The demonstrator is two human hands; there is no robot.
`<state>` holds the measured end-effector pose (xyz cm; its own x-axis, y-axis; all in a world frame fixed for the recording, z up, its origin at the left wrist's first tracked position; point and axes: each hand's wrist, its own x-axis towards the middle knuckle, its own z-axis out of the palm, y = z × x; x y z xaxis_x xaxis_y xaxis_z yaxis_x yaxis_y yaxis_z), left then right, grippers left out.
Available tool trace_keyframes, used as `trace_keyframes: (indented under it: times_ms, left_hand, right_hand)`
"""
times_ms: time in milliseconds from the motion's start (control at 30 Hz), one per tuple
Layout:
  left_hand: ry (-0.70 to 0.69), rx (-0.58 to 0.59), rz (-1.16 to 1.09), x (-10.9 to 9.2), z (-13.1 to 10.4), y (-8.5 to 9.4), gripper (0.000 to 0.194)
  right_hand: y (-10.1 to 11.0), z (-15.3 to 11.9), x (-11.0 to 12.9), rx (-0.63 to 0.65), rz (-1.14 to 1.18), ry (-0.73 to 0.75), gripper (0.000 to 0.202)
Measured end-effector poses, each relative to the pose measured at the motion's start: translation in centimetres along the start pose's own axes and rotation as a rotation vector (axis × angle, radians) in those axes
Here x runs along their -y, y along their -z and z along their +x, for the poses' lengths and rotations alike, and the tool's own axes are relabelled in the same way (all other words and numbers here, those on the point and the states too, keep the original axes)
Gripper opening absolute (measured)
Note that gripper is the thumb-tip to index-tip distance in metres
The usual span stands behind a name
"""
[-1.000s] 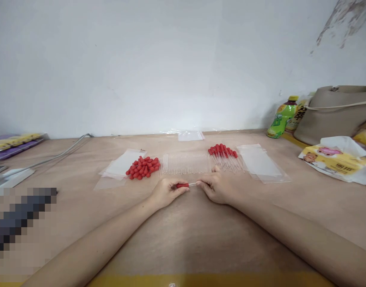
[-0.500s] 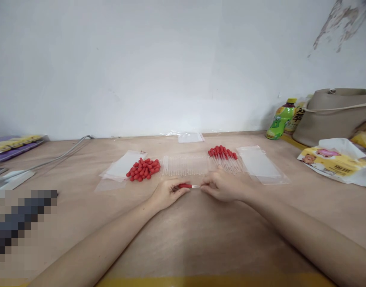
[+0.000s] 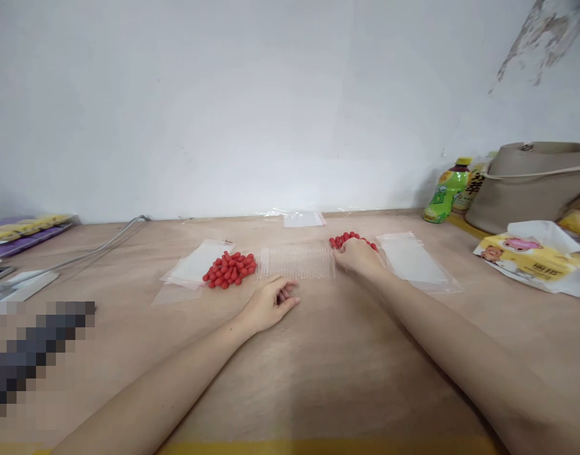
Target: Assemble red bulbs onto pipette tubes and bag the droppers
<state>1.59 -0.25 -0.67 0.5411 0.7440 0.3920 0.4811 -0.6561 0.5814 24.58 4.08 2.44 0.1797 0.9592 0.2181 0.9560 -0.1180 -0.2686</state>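
Observation:
My left hand (image 3: 273, 303) rests on the table with thumb and fingers apart and nothing between them. Just behind it lies a row of clear glass tubes (image 3: 299, 263), side by side. A heap of red rubber bulbs (image 3: 229, 270) sits to the left of the tubes. At the right end of the row, my right hand (image 3: 359, 258) is closed over a pile of droppers with red bulbs (image 3: 349, 237). It covers their glass parts, and whatever its fingers hold is hidden.
Clear plastic bags lie at left (image 3: 190, 265), at right (image 3: 410, 260) and by the wall (image 3: 304, 219). Farther right stand a green drink bottle (image 3: 446, 193) and a beige bag (image 3: 522, 186), with a yellow-and-white packet (image 3: 531, 253) in front. A grey cable (image 3: 105, 239) runs along the left.
My right hand has moved right and away from me, from the tubes to the dropper pile. The dropper held between both hands has left my left hand, whose fingers have opened.

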Motion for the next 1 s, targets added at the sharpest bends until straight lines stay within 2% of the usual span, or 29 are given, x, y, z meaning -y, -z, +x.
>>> trace_keyframes:
  times_ms: [100,300,567,1000]
  left_hand:
    - [0.006,0.007,0.012,-0.1,0.0,0.1,0.020]
    - [-0.007,0.002,0.013,0.1,0.1,0.0,0.019]
    - [-0.015,0.014,0.027,0.2,0.0,-0.1,0.017]
    - [-0.033,0.005,0.052,0.1,0.0,0.0,0.017]
  right_hand:
    - [-0.4,-0.2,0.5,0.044,-0.029,-0.117,0.025]
    - [0.0,-0.8,0.6,0.028,-0.071,-0.074,0.030]
    - [0.0,-1.1,1.2,0.139,-0.077,-0.034,0.027]
    - [-1.4,0.3,1.4,0.188,0.018,-0.127,0.030]
